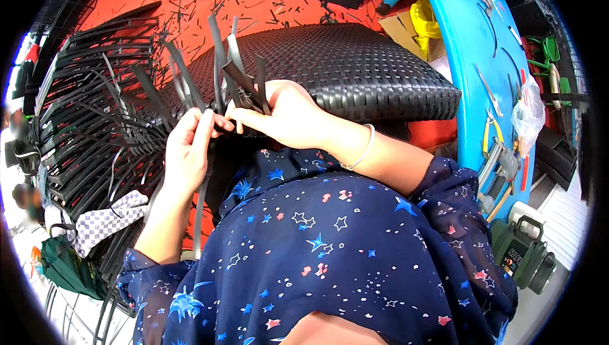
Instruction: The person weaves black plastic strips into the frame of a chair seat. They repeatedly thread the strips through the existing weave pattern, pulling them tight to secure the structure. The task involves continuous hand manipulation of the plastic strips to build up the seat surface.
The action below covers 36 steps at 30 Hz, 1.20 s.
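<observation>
Black, flat strips [219, 59] fan up between the two hands of the person seated across from me, their loose ends rising away from the body, most with a slight lean to the left. Nearer to them is the right hand [288, 113]: its thumb points left across their lower ends, pinching a few short ones against the curled fingers. Close by on the other side, the left hand [190, 139] has thumb and fingers drawn together, tips almost meeting the right thumb; whether something is pinched there I cannot tell. From that left hand the strips lie ahead and to the right, their long axis running roughly across the line joining the hands. Just beyond sits a black woven panel [317, 62], reaching out to the right past the right wrist, so open room for the strip ends lies mainly ahead and left. Over that way a great spray of dark strands [95, 85] spreads near the left forearm, while the blue desk [469, 59] with its yellow-handled pliers [493, 132] stands well apart at right.
</observation>
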{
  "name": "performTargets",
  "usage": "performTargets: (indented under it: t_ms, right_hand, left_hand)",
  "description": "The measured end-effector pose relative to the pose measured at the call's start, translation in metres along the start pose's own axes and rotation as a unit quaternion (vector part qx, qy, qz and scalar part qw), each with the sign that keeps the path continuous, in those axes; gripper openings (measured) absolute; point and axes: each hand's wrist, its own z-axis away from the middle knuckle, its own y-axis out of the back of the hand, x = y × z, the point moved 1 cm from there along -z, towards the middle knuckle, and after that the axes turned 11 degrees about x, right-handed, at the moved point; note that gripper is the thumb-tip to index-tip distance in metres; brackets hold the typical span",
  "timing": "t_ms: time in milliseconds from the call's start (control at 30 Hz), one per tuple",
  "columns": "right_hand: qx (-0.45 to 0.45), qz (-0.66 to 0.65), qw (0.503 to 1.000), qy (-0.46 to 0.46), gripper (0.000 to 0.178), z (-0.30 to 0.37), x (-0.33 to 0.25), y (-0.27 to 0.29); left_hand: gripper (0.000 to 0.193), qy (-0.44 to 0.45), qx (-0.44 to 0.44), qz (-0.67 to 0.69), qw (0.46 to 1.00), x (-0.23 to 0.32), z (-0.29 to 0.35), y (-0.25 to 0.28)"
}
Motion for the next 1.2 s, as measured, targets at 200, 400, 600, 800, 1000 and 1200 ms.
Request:
performTargets:
  t_ms: [200,400,600,800,1000,1200]
  right_hand:
    - [-0.02,0.007,1.0,-0.021,0.02,-0.001,-0.01,0.004]
    - [0.004,0.019,1.0,0.007,0.023,0.0,-0.011,0.0]
    - [0.007,0.07,0.997,0.027,0.019,-0.003,-0.013,0.0]
    - [0.019,0.115,0.992,0.046,0.016,-0.007,-0.008,-0.005]
    - [0.012,0.145,0.987,0.066,0.017,-0.009,-0.008,-0.004]
    - [-0.02,0.103,0.994,0.018,0.018,-0.007,-0.012,-0.003]
  left_hand:
    - [0.025,-0.059,0.003,0.09,0.994,0.0,0.012,-0.009]
    - [0.031,-0.035,-0.06,0.158,0.985,0.0,0.001,-0.015]
    - [0.033,0.134,-0.053,0.254,0.956,0.008,-0.011,-0.017]
    - [0.029,0.172,-0.038,0.216,0.96,0.036,0.002,-0.015]
    - [0.033,0.15,-0.012,0.18,0.972,0.049,0.014,-0.017]
    - [0.035,0.12,0.001,0.202,0.972,0.05,0.012,-0.017]
